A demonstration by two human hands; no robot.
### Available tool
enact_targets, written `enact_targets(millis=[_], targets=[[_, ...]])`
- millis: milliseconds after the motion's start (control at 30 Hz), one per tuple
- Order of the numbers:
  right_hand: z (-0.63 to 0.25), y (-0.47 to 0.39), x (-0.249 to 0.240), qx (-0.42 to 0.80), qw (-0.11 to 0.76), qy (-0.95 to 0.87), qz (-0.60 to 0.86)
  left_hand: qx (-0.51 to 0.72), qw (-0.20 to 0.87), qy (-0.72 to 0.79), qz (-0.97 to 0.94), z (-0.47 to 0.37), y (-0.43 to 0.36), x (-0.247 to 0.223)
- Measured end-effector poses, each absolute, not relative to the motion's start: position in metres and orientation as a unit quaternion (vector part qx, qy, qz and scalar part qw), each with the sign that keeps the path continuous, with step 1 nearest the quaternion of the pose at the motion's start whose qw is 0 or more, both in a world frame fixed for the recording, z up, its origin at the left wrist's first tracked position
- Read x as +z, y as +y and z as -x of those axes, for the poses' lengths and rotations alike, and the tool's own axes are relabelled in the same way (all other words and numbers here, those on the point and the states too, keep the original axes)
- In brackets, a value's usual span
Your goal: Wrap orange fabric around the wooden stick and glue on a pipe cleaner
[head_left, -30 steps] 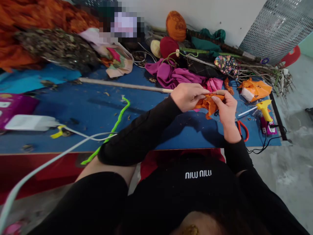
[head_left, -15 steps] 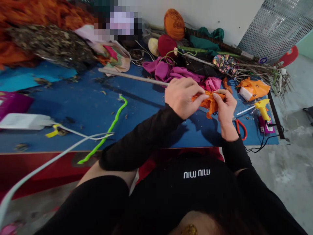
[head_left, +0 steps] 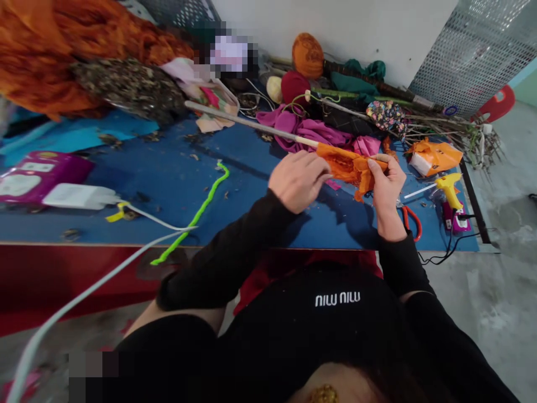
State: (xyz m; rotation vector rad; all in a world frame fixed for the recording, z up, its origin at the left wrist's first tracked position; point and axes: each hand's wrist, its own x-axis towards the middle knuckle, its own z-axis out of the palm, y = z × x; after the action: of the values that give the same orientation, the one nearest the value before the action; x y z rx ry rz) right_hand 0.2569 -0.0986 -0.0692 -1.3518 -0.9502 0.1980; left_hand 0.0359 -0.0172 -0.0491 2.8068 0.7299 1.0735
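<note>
A long pale stick point(head_left: 255, 124) slants across the table, its right part wrapped in crumpled orange fabric point(head_left: 342, 165) or paper with torn, ragged edges. My right hand point(head_left: 388, 179) pinches the orange wrapping near its right end, thumb on top. My left hand point(head_left: 297, 180) is just left of the wrapping, below the stick and apart from it. Its fingers are curled and drawn together; whether something thin is between the fingertips I cannot make out. Beneath the wrapping, a small pink scrap point(head_left: 333, 184) lies on the blue table point(head_left: 251, 196).
Right of my hands are a yellow glue gun point(head_left: 450, 187), red-handled tool point(head_left: 413, 223) and orange packet point(head_left: 436, 155). Purple cloth point(head_left: 310, 131) and twigs line the back. A lime-green strip point(head_left: 201, 210) and white cable point(head_left: 104, 291) overhang the front edge at left.
My left hand has come off the orange-wrapped stick and moved left and down, uncovering more of the wrapping. My right hand keeps its pinch. The view has shifted slightly left.
</note>
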Motion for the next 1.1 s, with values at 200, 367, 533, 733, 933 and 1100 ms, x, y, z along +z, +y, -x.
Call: enact_targets(millis=[200, 367, 533, 733, 933, 1100], targets=[[-0.249, -0.102, -0.064, 0.066, 0.675, -0.433, 0.594, 0.422, 0.010, 0.318, -0.849, -0.011, -0.010, -0.037], [-0.247, -0.103, -0.064, 0.065, 0.646, -0.469, 0.599, 0.354, 0.077, 0.190, -0.912, -0.070, 0.001, -0.026], [-0.245, -0.105, -0.064, 0.075, 0.635, -0.484, 0.597, 0.274, 0.143, 0.151, -0.939, -0.090, 0.027, -0.036], [-0.243, -0.106, -0.063, 0.102, 0.623, -0.490, 0.601, 0.257, 0.169, 0.111, -0.945, -0.082, 0.032, -0.039], [-0.241, -0.101, -0.067, 0.134, 0.657, -0.454, 0.587, 0.295, 0.225, 0.108, -0.922, -0.085, 0.025, -0.030], [-0.237, -0.102, -0.066, 0.145, 0.642, -0.463, 0.593, 0.324, 0.226, 0.123, -0.911, -0.083, 0.027, -0.029]])
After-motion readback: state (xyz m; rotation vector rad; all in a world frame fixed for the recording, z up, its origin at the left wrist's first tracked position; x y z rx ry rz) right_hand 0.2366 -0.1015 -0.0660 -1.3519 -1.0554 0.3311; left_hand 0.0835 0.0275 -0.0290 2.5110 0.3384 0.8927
